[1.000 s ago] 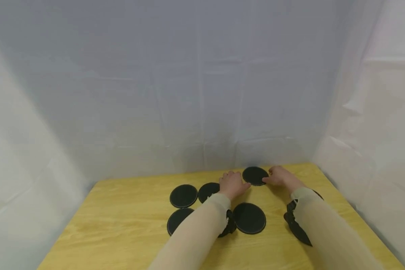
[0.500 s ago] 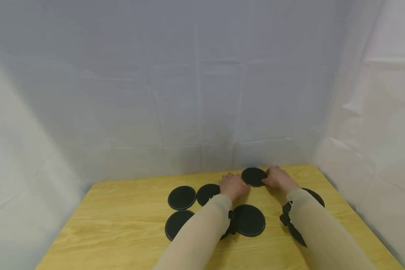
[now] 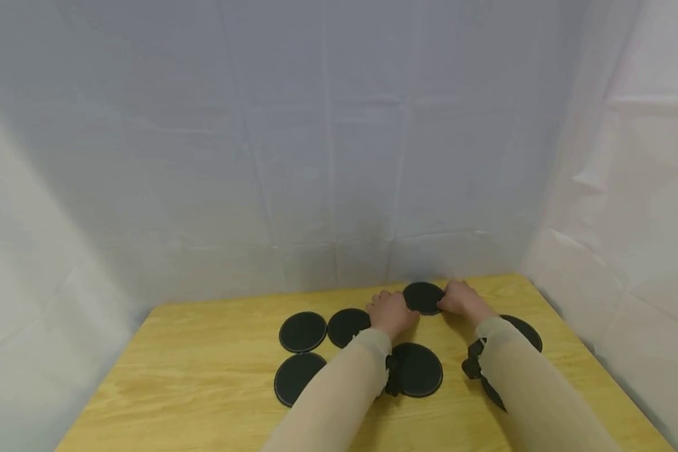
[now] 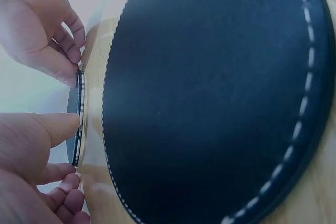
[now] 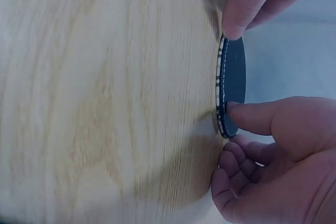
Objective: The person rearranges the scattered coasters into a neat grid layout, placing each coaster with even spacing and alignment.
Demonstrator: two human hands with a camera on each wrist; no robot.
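Hands meet at the far middle of the yellow wooden table [image 3: 203, 376]: left hand [image 3: 392, 312] and right hand [image 3: 462, 299] each pinch an opposite edge of a round black stitched leather coaster [image 3: 423, 297], seemingly steadying it flat. Five similar coasters lie around; free tabletop opens leftward.

Both arms wear long, close-fitting sleeves of thin, pale beige fabric, ending at the wrists in soft, slightly gathered cuffs. Under each forearm sits a black wrist-worn camera mount with dark straps, the left one [image 3: 388, 375] and the right one [image 3: 482, 375]. The left hand [image 3: 391, 312] and right hand [image 3: 462, 299] are bare, without rings or gloves.
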